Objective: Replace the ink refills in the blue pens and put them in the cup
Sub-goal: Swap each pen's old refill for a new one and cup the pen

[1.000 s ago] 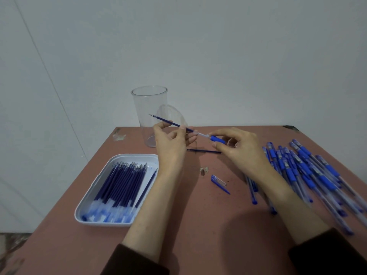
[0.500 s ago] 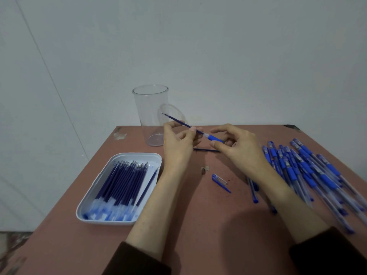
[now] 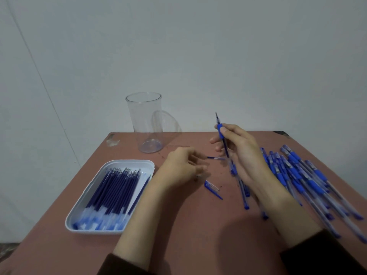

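Blue-gripped clear plastic pen (image 3: 219, 131): tip up, pinched in right hand (image 3: 244, 155) fingers above mid-desk (image 3: 198, 235), apparently refilled and awaiting its small blue cap (image 3: 212, 187) beside the loosely curled, empty left hand (image 3: 178, 165); tall clear plastic cup (image 3: 146, 124) empty at far edge.

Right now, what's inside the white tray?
Dark blue ink refills lie side by side in the white tray, tips toward the far end. One refill lies slanted along the right wall. They cover most of the floor, so anything beneath them is hidden.
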The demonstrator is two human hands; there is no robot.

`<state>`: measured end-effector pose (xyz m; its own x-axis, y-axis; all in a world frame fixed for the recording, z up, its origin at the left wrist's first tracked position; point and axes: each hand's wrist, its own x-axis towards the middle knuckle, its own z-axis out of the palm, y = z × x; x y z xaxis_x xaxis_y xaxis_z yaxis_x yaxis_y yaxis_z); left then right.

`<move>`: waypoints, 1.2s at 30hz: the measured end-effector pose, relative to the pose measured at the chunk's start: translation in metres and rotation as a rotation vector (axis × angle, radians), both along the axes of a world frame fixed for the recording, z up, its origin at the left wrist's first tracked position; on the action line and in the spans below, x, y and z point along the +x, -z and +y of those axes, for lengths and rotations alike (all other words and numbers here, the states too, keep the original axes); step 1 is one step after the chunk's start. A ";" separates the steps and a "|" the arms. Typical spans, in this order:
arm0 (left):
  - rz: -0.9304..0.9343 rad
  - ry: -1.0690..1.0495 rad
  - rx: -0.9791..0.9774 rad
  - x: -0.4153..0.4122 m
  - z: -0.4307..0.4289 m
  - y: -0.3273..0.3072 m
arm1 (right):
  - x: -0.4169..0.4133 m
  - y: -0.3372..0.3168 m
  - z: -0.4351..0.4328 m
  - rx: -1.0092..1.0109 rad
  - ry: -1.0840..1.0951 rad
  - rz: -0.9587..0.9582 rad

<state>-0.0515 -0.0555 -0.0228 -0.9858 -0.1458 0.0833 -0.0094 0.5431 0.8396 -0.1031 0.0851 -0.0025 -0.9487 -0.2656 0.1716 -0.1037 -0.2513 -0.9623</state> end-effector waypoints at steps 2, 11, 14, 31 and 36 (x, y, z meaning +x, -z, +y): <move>-0.067 0.058 -0.190 0.002 -0.001 0.001 | 0.000 0.000 0.000 -0.014 -0.001 -0.015; 0.014 -0.032 -0.272 0.000 -0.004 0.004 | -0.002 0.004 0.000 0.089 0.034 0.049; 0.207 -0.252 0.083 -0.006 -0.004 0.003 | -0.003 0.007 0.001 0.307 0.158 0.278; 0.374 -0.153 0.994 -0.005 -0.004 -0.007 | 0.002 0.013 -0.002 0.564 0.267 0.583; 0.370 -0.119 0.990 -0.005 -0.003 -0.006 | 0.001 0.015 -0.003 0.615 0.271 0.612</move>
